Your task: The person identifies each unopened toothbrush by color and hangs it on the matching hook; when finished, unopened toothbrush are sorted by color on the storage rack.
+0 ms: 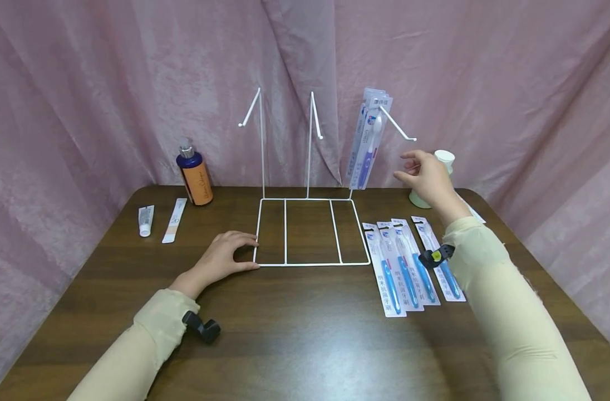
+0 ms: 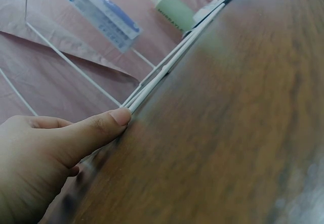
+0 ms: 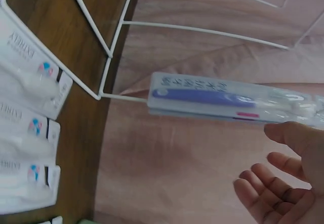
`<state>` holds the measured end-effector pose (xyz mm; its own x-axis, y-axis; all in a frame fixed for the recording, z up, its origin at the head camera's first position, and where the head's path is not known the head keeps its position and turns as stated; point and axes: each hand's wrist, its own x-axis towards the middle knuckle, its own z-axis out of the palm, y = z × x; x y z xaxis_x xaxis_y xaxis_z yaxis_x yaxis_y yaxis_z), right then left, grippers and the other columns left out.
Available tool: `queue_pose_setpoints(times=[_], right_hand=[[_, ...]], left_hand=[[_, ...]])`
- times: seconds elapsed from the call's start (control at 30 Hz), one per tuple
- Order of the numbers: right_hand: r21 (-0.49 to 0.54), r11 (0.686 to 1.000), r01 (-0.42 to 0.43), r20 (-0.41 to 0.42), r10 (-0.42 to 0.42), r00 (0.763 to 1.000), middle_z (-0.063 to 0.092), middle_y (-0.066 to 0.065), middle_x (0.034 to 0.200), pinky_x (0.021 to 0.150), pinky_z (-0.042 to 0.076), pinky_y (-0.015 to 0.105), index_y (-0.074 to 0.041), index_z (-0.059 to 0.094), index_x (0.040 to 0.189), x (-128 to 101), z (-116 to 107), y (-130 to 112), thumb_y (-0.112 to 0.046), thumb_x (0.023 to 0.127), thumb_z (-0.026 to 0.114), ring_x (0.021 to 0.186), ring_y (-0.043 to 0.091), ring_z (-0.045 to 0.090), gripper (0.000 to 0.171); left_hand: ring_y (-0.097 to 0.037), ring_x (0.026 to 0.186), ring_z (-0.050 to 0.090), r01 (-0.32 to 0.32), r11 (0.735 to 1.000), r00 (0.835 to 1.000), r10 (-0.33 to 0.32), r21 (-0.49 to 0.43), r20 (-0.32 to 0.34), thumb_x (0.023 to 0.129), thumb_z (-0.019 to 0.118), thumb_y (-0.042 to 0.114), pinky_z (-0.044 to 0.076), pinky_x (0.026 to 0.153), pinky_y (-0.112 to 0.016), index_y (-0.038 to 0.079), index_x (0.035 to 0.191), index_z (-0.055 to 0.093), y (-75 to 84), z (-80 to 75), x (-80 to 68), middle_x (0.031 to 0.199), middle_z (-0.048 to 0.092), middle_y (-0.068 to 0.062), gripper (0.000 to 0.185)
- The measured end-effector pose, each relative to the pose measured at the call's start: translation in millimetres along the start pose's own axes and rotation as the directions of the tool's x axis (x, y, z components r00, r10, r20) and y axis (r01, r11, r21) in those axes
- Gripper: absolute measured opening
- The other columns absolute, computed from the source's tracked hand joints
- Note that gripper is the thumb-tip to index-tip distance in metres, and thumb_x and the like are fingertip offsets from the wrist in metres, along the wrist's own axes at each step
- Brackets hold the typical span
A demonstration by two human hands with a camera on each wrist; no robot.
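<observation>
Head view shows a brown table (image 1: 305,334) with a white wire rack (image 1: 310,231) standing in the middle. The left hand (image 1: 222,257) lies flat on the table at the rack's near left corner, and its fingers touch the wire. From the left wrist view, the thumb (image 2: 101,128) presses right against the bottom wire, with the fingers mostly straight and not wrapped around it. The right hand (image 1: 425,175) is up in the air, just beside the rack's right hook (image 1: 397,127). Its fingers are loose and a little bent, and it holds nothing. Some toothbrush packs (image 1: 367,142) hang on that hook, close to the hand but not touching it. Four more toothbrush packs (image 1: 412,267) lie flat in a row on the table, right of the rack and under the right arm. A pale green cup (image 1: 437,178) stands behind the right hand. On the far left sit a blue and orange bottle (image 1: 195,175), a small tube (image 1: 146,220) and a thin white box (image 1: 175,220).
</observation>
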<state>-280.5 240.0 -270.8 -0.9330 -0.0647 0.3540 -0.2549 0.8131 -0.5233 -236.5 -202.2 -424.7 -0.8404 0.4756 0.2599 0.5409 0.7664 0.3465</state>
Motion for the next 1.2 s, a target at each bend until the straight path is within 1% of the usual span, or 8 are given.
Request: queue_pose_setpoints(times=[0.27,0.43,0.6,0.77,0.83,0.9,1.03,1.2], right_hand=[[-0.047,0.999,0.0,0.053,0.002,0.999,0.062,0.025,0.113,0.084,0.048,0.052,-0.002,0.056,0.127,-29,-24,6,-0.022,0.089,0.068,0.105,0.04,0.062,0.044],[-0.02,0.999,-0.03,0.083,0.032,0.996,0.059,0.02,0.117,0.085,0.046,0.047,-0.007,0.054,0.13,-47,-35,14,-0.026,0.09,0.067,0.108,0.036,0.059,0.046],[-0.088,0.996,-0.013,0.069,0.019,0.997,0.064,0.022,0.113,0.076,0.044,0.037,-0.004,0.056,0.128,-61,-45,21,-0.026,0.089,0.069,0.098,0.034,0.064,0.047],[-0.122,0.992,0.005,0.06,0.003,0.998,0.068,0.02,0.105,0.066,0.041,0.023,-0.004,0.059,0.124,-76,-52,31,-0.031,0.087,0.071,0.079,-0.002,0.057,0.048],[-0.134,0.991,0.018,0.065,-0.01,0.998,0.069,0.018,0.103,0.066,0.041,0.022,-0.005,0.059,0.124,-84,-53,36,-0.032,0.087,0.071,0.077,-0.008,0.052,0.048],[-0.136,0.99,0.031,0.076,-0.021,0.997,0.068,0.018,0.103,0.069,0.042,0.025,-0.005,0.059,0.124,-92,-53,40,-0.03,0.086,0.072,0.082,0.0,0.059,0.047],[-0.145,0.988,0.05,0.097,-0.036,0.995,0.067,0.019,0.102,0.073,0.046,0.038,-0.004,0.059,0.122,-109,-52,48,-0.028,0.086,0.072,0.093,0.032,0.064,0.046],[-0.157,0.985,0.07,0.108,-0.053,0.993,0.066,0.02,0.101,0.07,0.049,0.04,-0.002,0.059,0.123,-126,-50,59,-0.026,0.084,0.075,0.089,0.039,0.067,0.049]], left_hand=[[-0.029,0.125,0.051,-0.008,1.0,1.0,0.008,0.008,0.002,0.075,0.079,0.043,0.034,0.106,-0.054,0.014,0.115,0.067,-3.5,-1.6,-0.4,0.131,0.062,-0.006,0.051],[-0.029,0.126,0.051,-0.007,1.0,1.0,0.007,0.01,0.013,0.076,0.079,0.043,0.033,0.107,-0.054,0.014,0.116,0.067,-4.5,-3.0,0.0,0.132,0.062,-0.007,0.051],[-0.03,0.125,0.051,-0.01,1.0,1.0,0.009,0.005,0.014,0.076,0.079,0.043,0.034,0.106,-0.054,0.013,0.116,0.068,-4.0,-3.4,0.4,0.131,0.062,-0.007,0.05],[-0.029,0.125,0.051,-0.011,1.0,1.0,0.011,0.009,0.011,0.076,0.079,0.043,0.034,0.105,-0.054,0.014,0.115,0.068,-3.8,-2.5,0.8,0.131,0.062,-0.007,0.05],[-0.029,0.125,0.051,-0.013,1.0,1.0,0.013,0.012,0.006,0.076,0.079,0.043,0.034,0.105,-0.054,0.014,0.115,0.068,-3.7,-2.1,0.9,0.131,0.062,-0.006,0.05],[-0.029,0.124,0.052,-0.019,1.0,1.0,0.019,0.012,0.002,0.076,0.079,0.043,0.034,0.105,-0.053,0.014,0.115,0.068,-3.7,-1.5,0.8,0.13,0.062,-0.006,0.05],[-0.029,0.124,0.052,-0.023,1.0,1.0,0.023,0.009,0.002,0.076,0.079,0.043,0.034,0.106,-0.053,0.014,0.114,0.068,-3.7,-0.4,0.6,0.13,0.062,-0.006,0.05],[-0.029,0.125,0.051,-0.02,1.0,1.0,0.02,0.005,0.004,0.076,0.079,0.042,0.034,0.106,-0.053,0.014,0.114,0.068,-3.6,-0.3,0.3,0.13,0.062,-0.007,0.049]])
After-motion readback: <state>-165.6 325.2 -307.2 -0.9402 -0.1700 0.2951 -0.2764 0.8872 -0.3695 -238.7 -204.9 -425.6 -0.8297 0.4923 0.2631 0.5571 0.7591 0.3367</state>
